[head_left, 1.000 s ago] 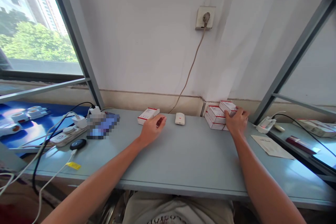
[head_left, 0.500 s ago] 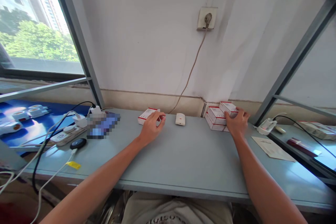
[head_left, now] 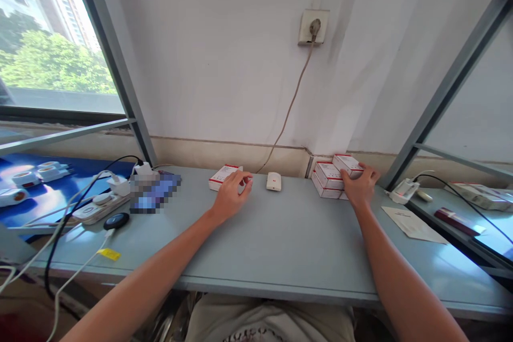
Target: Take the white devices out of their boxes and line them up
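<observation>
My left hand [head_left: 233,191] rests at the right front of a flat white box with red edges [head_left: 222,175], partly covering it. Its fingers are curved, with a gap between thumb and fingertips, and I see nothing held there. A small white device [head_left: 274,181] lies on the table to its right. Farther right, my right hand [head_left: 360,186] grips a small white-and-red box [head_left: 346,163], thumb on the near left side and fingers at the right. This box sits at the right of a stack of similar boxes [head_left: 327,175]; the hand hides part of them.
On the left are a phone-like blurred thing [head_left: 156,195], a power strip [head_left: 102,206], a black round device [head_left: 116,220] and loose cables. A paper sheet [head_left: 414,224] and a white charger [head_left: 404,191] lie at the right. A wall socket [head_left: 313,26] has a hanging cord.
The view has shifted very slightly. Both hands keep nearly the same places, the left by its box and the right on the small box at the stack.
</observation>
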`<state>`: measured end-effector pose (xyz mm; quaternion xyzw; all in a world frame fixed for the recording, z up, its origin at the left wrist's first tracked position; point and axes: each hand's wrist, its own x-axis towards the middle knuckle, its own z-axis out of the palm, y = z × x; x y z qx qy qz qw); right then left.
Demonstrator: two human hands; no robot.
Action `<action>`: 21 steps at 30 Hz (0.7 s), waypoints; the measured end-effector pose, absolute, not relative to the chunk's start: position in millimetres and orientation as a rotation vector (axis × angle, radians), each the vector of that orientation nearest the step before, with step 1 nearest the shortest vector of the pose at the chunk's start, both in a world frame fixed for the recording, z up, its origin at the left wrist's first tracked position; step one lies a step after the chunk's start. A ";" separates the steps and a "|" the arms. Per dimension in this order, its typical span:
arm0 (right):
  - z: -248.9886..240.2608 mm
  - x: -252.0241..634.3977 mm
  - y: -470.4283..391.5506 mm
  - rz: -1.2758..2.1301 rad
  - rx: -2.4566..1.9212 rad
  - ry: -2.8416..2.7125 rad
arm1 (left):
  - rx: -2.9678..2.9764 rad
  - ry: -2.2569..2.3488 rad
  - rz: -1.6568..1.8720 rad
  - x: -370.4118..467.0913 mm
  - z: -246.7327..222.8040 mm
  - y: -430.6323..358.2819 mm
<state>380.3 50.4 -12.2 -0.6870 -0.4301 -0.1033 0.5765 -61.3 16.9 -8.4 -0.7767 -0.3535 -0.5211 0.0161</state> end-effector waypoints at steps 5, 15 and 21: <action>-12.6 375.8 49.1 -0.199 -1.593 -0.977 | -2.417 -1.117 -1.614 -62.0 -9.9 17.8; -14.1 374.8 50.6 -0.232 -1.515 -0.995 | -2.404 -1.112 -1.593 -62.4 -10.9 19.0; -15.0 375.3 51.5 -0.237 -1.521 -0.995 | -2.425 -1.149 -1.597 -61.8 -9.3 18.1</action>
